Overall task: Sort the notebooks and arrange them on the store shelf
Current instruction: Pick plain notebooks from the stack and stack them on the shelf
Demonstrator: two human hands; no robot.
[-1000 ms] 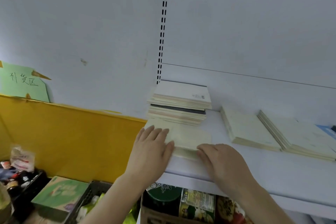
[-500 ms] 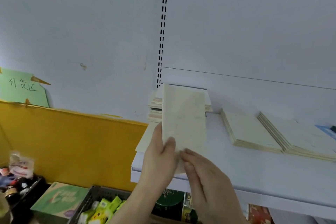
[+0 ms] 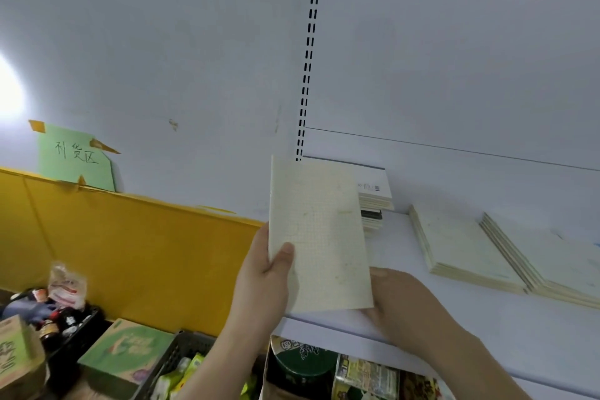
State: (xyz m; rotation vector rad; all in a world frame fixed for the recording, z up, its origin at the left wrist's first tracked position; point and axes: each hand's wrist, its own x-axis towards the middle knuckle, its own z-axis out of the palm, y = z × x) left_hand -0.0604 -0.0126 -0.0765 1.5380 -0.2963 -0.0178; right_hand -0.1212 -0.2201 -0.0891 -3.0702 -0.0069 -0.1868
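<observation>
Head view, the only one. Places given relative to the shelf (image 3: 487,328).

Grid-ruled notebook (image 3: 319,237) held upright above the front left corner of the shelf, long axis near vertical, face toward the camera, top tipped slightly left.

Left hand (image 3: 263,273) grips the notebook's lower left edge: thumb curled over the front face, fingers hidden behind the cover.

Right hand (image 3: 399,299) at the lower right corner, just over the shelf's front edge. Fingers go behind or under the notebook; whether pinching or only steadying, cannot tell, since the fingertips are hidden.

Tall mixed stack (image 3: 373,201) at the back left of the shelf, directly behind the held notebook and partly hidden by it. Low cream stack (image 3: 461,243) mid-shelf, to the right. Fanned stack (image 3: 545,256) further right, running out toward the frame edge.

Key relation: both low stacks lie to the right of and beyond the hands, long axes running front to back, roughly square to the upright notebook. Right hand nearer to them; left hand nearer to the tall stack. Judged: notebook under inspection for sorting; placing on either low stack would call for laying it flat and carrying rightward.

Below the shelf: boxed goods (image 3: 357,373).
</observation>
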